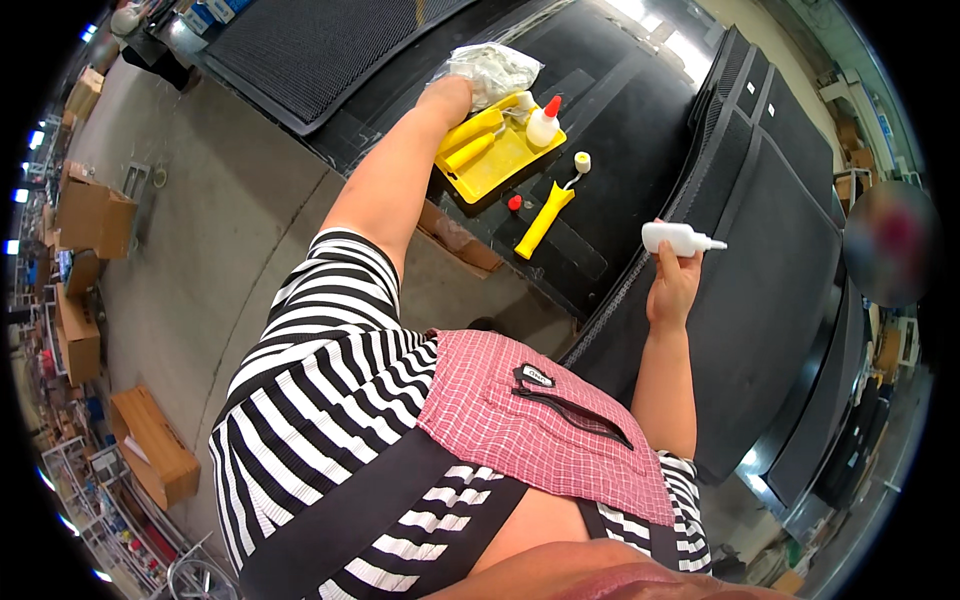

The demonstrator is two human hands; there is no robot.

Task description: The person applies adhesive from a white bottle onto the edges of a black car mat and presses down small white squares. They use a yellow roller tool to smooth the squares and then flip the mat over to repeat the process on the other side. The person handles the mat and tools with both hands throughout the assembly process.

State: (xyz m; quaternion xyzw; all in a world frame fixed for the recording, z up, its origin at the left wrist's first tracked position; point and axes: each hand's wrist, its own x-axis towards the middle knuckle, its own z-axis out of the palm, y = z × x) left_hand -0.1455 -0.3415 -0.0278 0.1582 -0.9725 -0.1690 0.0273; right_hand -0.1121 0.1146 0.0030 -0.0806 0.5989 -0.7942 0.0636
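From my remote seat I saw the right hand [672,285] raised at about three o'clock of the view, fingers curled shut around a small white squeeze bottle [680,238] held sideways, its nozzle pointing toward three o'clock. The bottle hung over the edge of a dark carpeted panel [770,270] lying on the black work table [620,110]. The left hand [450,95] was stretched out toward twelve o'clock, and it lay against a crumpled clear plastic bag [495,68]; I could not tell how far its fingers were closed, since the bag hid them. Just beside that hand, at its five o'clock, sat a yellow tray [500,165] carrying a yellow roller handle [470,140] and a white bottle with a red cap [543,122]. Near the tray's five o'clock corner lay a second yellow-handled roller [545,218] with a small white roller head [582,160], and a small red cap [514,202] lay between it and the tray.
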